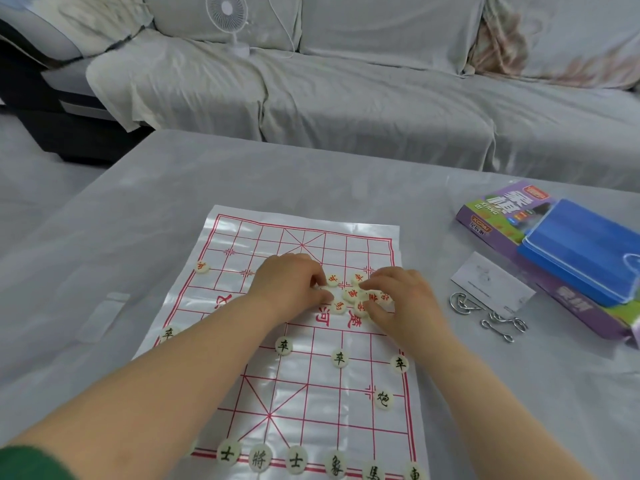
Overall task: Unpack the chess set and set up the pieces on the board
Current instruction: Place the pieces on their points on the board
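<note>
A glossy white Chinese chess board sheet (304,393) with red lines lies on the table. Black-lettered round pieces stand in the near rows, such as the one at the bottom middle (259,458) and a pawn (339,357). A loose heap of red-lettered pieces (349,293) sits at the board's middle. One red piece (202,267) stands alone at the board's left edge. My left hand (291,285) is over the heap's left side with fingers curled down onto pieces. My right hand (398,296) has its fingertips curled on pieces at the heap's right side. What each hand grips is hidden.
At the right lie the purple game box (491,216), a blue plastic case (581,247) on it, a white card (491,285) and metal wire puzzles (485,313). A clear plastic strip (104,317) lies at the left. A covered sofa (346,98) with a small fan (228,15) stands beyond the table.
</note>
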Demonstrator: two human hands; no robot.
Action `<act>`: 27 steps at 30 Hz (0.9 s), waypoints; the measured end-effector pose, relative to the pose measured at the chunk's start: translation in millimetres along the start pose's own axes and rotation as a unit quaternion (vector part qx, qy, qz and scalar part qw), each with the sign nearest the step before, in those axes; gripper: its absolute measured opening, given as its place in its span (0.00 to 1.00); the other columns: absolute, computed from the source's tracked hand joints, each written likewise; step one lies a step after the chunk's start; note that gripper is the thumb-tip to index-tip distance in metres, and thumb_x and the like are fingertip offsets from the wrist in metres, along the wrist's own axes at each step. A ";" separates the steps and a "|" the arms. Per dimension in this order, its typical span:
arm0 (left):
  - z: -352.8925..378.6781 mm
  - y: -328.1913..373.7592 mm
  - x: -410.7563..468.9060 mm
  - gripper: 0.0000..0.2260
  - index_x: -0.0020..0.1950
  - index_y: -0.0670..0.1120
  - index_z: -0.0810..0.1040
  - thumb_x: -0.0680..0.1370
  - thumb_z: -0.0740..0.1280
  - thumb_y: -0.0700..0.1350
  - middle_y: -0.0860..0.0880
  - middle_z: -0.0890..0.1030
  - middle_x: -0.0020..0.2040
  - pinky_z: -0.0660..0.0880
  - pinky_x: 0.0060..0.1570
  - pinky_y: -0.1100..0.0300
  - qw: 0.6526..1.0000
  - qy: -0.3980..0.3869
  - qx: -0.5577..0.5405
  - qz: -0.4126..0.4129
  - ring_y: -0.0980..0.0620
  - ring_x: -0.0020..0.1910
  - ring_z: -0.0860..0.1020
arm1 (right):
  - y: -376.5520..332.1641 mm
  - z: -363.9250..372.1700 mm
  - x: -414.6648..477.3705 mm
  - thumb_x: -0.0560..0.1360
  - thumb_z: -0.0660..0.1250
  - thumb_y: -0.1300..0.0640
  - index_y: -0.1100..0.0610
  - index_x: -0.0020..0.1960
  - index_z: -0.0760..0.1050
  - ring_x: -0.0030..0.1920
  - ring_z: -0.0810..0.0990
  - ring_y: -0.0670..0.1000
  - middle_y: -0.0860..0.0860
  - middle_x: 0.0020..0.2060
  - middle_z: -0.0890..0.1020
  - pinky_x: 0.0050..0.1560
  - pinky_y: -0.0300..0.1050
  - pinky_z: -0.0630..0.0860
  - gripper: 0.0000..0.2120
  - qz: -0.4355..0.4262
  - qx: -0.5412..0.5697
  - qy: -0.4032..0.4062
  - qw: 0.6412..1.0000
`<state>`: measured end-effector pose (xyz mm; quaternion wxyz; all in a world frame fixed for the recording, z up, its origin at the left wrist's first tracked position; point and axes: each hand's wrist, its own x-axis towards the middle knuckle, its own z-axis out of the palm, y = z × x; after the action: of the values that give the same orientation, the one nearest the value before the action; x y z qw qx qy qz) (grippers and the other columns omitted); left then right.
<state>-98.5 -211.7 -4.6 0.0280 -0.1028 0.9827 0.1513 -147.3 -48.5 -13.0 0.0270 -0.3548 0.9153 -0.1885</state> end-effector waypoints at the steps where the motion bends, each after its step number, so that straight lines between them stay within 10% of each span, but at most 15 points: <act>1: 0.2 -0.6 -0.1 0.15 0.56 0.50 0.77 0.73 0.65 0.56 0.52 0.77 0.54 0.64 0.47 0.62 1.000 0.002 0.003 0.004 0.53 0.52 0.73 | 0.0 0.6 -0.8 0.75 0.62 0.52 0.49 0.61 0.74 0.63 0.66 0.48 0.45 0.62 0.72 0.62 0.37 0.58 0.14 -0.004 -0.001 -0.004 1.000; 27: -26.2 -77.4 -36.4 0.16 0.61 0.48 0.70 0.74 0.66 0.40 0.54 0.74 0.47 0.68 0.45 0.63 0.995 0.014 -0.073 -0.062 0.53 0.47 0.74 | 9.2 -5.0 -8.3 0.74 0.66 0.58 0.51 0.63 0.71 0.51 0.69 0.43 0.47 0.56 0.75 0.52 0.34 0.65 0.18 0.107 0.108 -0.011 0.988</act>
<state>-47.2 -284.8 0.9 0.0163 -0.1678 0.9611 0.2187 -147.9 -35.2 -12.5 0.0951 -0.2518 0.9221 -0.2780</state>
